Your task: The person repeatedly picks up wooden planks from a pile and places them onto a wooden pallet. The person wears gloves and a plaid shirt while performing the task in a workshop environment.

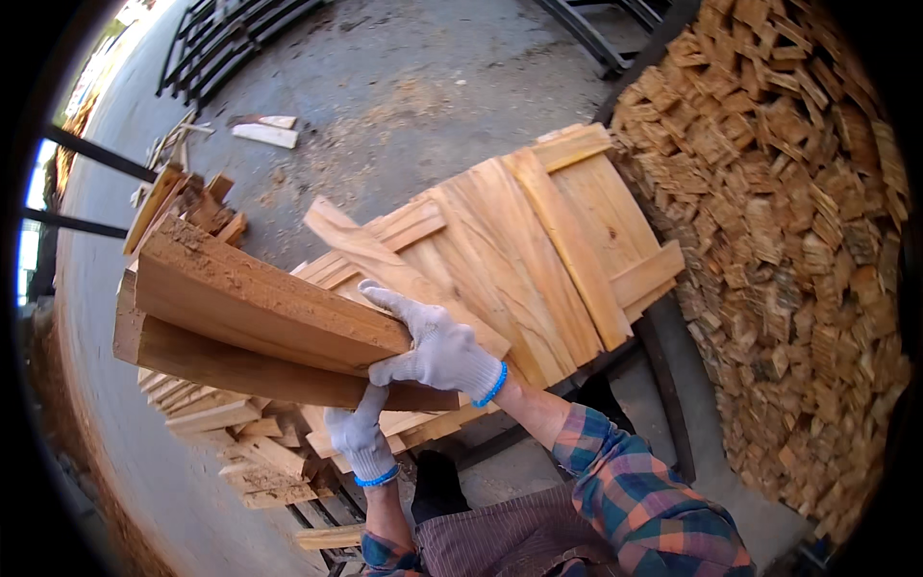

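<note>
A bundle of rough-edged wooden boards (255,308) is held up at the left, tilted, one end toward the far left. My right hand (437,346), in a white knit glove with a blue cuff, is closed on the bundle's near right end, with its fingers over the top and its thumb on the side. My left hand (361,438), gloved alike, grips the lower board from beneath; its fingers are partly hidden. Under and beyond the bundle, pale planks (510,260) lie side by side on a dark metal stand, and a loose slat (375,255) rests slantwise on them.
A large heap of short wood pieces (760,240) rises at the right. Stacked wood pieces (231,428) stand at the lower left, with more offcuts (207,207) behind the bundle. Dark metal racks (236,43) are at the far left. Scraps (267,131) and sawdust lie on the concrete floor.
</note>
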{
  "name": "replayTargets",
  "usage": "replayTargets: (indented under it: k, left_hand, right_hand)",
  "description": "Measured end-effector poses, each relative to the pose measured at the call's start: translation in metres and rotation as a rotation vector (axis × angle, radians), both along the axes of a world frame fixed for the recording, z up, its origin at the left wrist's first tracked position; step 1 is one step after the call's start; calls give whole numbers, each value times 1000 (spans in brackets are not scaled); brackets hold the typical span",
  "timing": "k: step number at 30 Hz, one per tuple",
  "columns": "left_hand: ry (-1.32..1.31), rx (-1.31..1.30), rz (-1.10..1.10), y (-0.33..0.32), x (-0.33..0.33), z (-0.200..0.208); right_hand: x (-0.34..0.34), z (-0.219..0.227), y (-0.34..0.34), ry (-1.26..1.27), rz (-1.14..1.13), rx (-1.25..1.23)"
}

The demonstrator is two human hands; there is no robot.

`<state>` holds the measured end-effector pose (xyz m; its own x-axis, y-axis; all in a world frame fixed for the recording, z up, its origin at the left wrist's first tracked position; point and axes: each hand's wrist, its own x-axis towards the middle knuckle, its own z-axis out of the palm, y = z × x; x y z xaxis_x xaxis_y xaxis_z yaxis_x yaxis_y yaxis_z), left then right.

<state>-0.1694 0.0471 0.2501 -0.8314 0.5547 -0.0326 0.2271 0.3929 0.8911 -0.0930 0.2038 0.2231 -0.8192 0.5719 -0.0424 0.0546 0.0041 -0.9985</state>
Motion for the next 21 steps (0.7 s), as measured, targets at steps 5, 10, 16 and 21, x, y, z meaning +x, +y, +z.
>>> replayTargets:
  k: [5, 10, 16, 21]
  left_hand:
    - [-575, -36, -55, 92, 110, -40]
    - [-785, -281, -132, 223, 197, -112]
    - [-654, -434, -116, 342, 263, -208]
    - [-932, -187, -34, 343, 273, -248]
  right_hand:
    - [140, -36, 91, -55, -118, -478]
    - [260, -104, 212, -88, -283, -720]
    - [332, -161, 334, -314, -373, -526]
    - [366, -188, 378, -358, -364, -553]
